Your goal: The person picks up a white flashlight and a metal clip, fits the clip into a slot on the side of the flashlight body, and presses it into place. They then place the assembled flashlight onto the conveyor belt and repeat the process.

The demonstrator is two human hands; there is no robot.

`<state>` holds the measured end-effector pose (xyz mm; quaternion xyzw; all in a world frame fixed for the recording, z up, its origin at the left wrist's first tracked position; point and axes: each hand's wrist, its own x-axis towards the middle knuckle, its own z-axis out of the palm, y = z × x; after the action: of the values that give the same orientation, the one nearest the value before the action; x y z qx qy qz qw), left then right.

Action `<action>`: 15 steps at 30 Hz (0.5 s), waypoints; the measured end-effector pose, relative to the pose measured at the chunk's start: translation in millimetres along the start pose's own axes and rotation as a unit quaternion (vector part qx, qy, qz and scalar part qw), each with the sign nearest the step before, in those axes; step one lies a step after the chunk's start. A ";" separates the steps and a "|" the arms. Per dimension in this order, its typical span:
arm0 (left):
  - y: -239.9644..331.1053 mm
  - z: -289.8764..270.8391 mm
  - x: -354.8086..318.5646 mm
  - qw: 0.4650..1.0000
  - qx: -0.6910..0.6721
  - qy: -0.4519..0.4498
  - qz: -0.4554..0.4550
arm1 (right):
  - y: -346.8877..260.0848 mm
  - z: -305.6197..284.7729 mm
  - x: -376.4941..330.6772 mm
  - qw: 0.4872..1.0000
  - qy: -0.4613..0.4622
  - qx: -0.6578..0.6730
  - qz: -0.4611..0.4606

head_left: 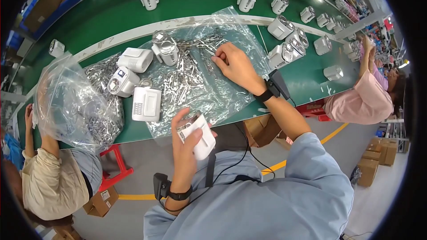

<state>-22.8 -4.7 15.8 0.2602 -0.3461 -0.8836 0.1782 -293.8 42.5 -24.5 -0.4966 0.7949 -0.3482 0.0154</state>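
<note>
My left hand [181,149] is wrapped round a small white plastic device housing [205,145] with a shiny clear end, held just off the table's near edge. My right hand [240,67] is over a flat clear plastic bag [233,100], its fingers curled and pinched together at the bag's far right part. Whatever is between those fingertips is too small to make out. Many loose thin metal clips [182,80] are spread on the bag to the left of that hand. Several similar white housings, one a white housing with a vented side [146,104], stand left of the clips.
A clear bag full of metal pieces [104,120] stands at the left, by a co-worker in a cream top [49,182]. More white housings [287,53] sit on the right and along the green belt [195,0]. At the right sits a person in pink [362,100].
</note>
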 end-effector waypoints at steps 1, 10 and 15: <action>0.6 -3.0 -1.9 1.000 -0.004 0.001 0.003 | 3.2 4.4 -2.5 0.999 0.021 -0.020 -0.024; 11.1 -27.3 -16.8 1.000 0.026 0.012 -0.002 | -4.3 -16.5 29.3 0.965 -0.186 -0.173 -0.061; 13.0 -32.3 -22.9 0.998 0.040 0.036 0.012 | -6.9 -24.7 59.2 0.915 -0.299 -0.237 -0.130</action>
<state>16.2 -19.2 12.5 0.2950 -0.3775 -0.8567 0.1910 -327.5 6.6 17.1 -0.6654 0.7410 0.0157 0.0891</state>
